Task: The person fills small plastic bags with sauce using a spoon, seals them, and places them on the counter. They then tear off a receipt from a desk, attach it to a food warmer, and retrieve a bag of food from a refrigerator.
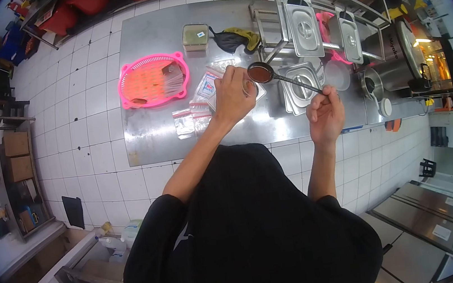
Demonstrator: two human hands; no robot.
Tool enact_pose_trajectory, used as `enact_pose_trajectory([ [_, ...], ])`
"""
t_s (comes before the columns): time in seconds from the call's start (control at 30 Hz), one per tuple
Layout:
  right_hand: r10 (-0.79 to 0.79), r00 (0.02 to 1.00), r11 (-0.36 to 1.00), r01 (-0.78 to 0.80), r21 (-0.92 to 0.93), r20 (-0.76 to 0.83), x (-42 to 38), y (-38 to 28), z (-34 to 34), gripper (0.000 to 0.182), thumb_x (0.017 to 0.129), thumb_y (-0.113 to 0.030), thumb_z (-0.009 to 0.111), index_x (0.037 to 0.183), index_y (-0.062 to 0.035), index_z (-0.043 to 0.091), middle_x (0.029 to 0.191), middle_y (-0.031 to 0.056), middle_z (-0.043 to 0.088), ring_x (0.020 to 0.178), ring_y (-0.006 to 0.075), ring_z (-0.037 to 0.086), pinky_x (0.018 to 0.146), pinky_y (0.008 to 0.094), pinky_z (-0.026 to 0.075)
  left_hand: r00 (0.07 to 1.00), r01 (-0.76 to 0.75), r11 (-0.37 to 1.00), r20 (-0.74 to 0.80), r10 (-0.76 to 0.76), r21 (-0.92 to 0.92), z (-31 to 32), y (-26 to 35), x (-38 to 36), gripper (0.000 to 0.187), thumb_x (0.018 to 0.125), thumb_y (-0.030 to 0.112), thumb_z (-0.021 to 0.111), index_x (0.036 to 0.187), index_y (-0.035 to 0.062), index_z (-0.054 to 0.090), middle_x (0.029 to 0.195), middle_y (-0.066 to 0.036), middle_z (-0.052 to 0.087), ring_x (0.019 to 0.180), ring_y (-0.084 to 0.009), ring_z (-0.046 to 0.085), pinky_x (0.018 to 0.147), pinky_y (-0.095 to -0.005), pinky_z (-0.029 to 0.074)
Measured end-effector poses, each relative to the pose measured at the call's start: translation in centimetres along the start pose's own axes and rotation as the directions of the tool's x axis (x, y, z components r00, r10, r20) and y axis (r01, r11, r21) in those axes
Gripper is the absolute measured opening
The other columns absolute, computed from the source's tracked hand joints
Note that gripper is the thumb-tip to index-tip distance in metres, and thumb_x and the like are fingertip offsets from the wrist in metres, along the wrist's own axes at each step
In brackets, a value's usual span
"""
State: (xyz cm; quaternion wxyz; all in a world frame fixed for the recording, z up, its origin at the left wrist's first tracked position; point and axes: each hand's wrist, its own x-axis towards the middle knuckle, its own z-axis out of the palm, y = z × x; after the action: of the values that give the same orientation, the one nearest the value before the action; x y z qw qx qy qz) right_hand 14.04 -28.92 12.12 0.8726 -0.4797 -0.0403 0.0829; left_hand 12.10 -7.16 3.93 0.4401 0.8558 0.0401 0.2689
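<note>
Ladle, dark, long-handled, one: the right hand has its grip pinched on the far end of the handle, which seems to keep the fingers clear of the bowl. The bowl carries reddish-brown liquid and faces up, presumably so that nothing spills. Small clear item, one, bag or cup, cannot tell which: the left hand has its grip closed about it, just beside the ladle's bowl, a nearness that probably shortens any drip path. Clear plastic zip bags, some printed, several: flat on the steel table, beneath and beside the left forearm, likely for easy reach. Basket, round, bright pink plastic, one: left of the bags, its raised wall keeping orange-toned contents together. Container, square, clear, greenish contents: beyond the bags, beside a black and yellow cloth. Pan, steel, lidded: under the ladle's handle, its lid perhaps shielding what it holds.
</note>
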Motion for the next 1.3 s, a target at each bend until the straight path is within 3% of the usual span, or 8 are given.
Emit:
enact_pose_trajectory([
  [0.1,-0.056,0.996,0.998,0.058,-0.029,0.07,-0.5,-0.4,0.4,0.026,0.109,-0.027,0.035,0.102,-0.008,0.052,0.068,0.0092,0.059,0.043,0.0139,0.042,0.043,0.0253,0.033,0.999,0.042,0.998,0.011,-0.042,-0.037,-0.3,0.8,0.2,0.023,0.078,0.008,0.063,0.1,0.0055,0.056,0.096,-0.01,0.052,0.088,-0.0301,0.053,0.077,-0.0422,0.036],
  [0.17,-0.11,0.991,0.993,0.112,-0.022,0.076,-0.9,-0.6,0.8,0.03,0.11,-0.026,0.033,0.099,-0.0047,0.052,0.067,0.0148,0.061,0.044,0.0155,0.047,0.043,0.0258,0.037,0.999,0.049,0.997,0.023,-0.048,-0.062,-0.6,0.9,0.4,0.024,0.077,0.008,0.064,0.1,0.0051,0.055,0.096,-0.01,0.052,0.088,-0.0304,0.053,0.077,-0.0419,0.036],
  [0.43,-0.235,0.944,0.957,0.266,-0.114,0.232,-1.4,-0.4,0.5,0.033,0.11,-0.028,0.031,0.105,-0.0032,0.051,0.073,0.018,0.062,0.045,0.0172,0.046,0.043,0.0258,0.038,0.999,0.044,0.988,-0.02,-0.048,-0.146,-1.6,1.9,1.1,0.025,0.075,0.009,0.066,0.096,0.0038,0.053,0.095,-0.01,0.051,0.085,-0.0306,0.052,0.075,-0.0404,0.036],
  [0.5,-0.251,0.932,0.951,0.287,-0.111,0.263,-1.4,-0.4,0.4,0.033,0.11,-0.028,0.03,0.105,-0.0029,0.05,0.074,0.0188,0.062,0.045,0.0176,0.047,0.044,0.026,0.039,0.996,0.083,0.98,-0.01,-0.086,-0.181,-2.1,2.3,1.3,0.023,0.076,0.003,0.068,0.097,-0.0005,0.059,0.095,-0.014,0.056,0.084,-0.0307,0.059,0.074,-0.0392,0.048],
  [0.67,-0.27,0.909,0.942,0.318,-0.111,0.317,-1.4,-0.4,0.5,0.032,0.11,-0.028,0.03,0.105,-0.0029,0.05,0.076,0.0198,0.062,0.045,0.0178,0.047,0.044,0.0261,0.039,0.995,0.084,0.969,-0.028,-0.093,-0.231,-2.1,2.1,1.6,0.024,0.075,0.002,0.068,0.098,-0.0007,0.06,0.093,-0.013,0.057,0.083,-0.0286,0.061,0.074,-0.036,0.05],
  [1.03,-0.183,0.965,0.98,0.194,-0.044,0.188,-1.3,0.5,1.4,0.032,0.11,-0.028,0.031,0.105,-0.0043,0.052,0.074,0.0165,0.063,0.043,0.0164,0.045,0.041,0.0258,0.037,0.993,0.112,0.935,-0.006,-0.121,-0.335,-2.9,3.2,1.8,0.026,0.075,0.002,0.069,0.099,-0.0012,0.06,0.094,-0.013,0.056,0.086,-0.028,0.061,0.075,-0.0337,0.049],
  [1.1,-0.158,0.973,0.987,0.163,-0.017,0.167,-1.3,0.7,1.5,0.032,0.11,-0.028,0.031,0.105,-0.0047,0.052,0.073,0.0152,0.063,0.042,0.0159,0.044,0.041,0.0258,0.036,0.997,0.002,0.957,-0.077,-0.025,-0.29,-2.8,3.2,1.8,0.024,0.075,0.006,0.069,0.095,0.0029,0.058,0.092,-0.011,0.054,0.083,-0.0304,0.056,0.075,-0.0397,0.042],
  [1.3,-0.03,0.999,0.992,0.026,0.12,0.034,-0.5,1.7,0.8,0.029,0.109,-0.028,0.036,0.104,-0.0064,0.055,0.072,0.0117,0.064,0.04,0.0145,0.042,0.041,0.0262,0.034,0.993,0.089,0.953,-0.047,-0.107,-0.29,-1.7,1.5,1.0,0.023,0.075,0.004,0.067,0.095,0.0023,0.056,0.092,-0.012,0.054,0.087,-0.0306,0.056,0.076,-0.0395,0.042],
])
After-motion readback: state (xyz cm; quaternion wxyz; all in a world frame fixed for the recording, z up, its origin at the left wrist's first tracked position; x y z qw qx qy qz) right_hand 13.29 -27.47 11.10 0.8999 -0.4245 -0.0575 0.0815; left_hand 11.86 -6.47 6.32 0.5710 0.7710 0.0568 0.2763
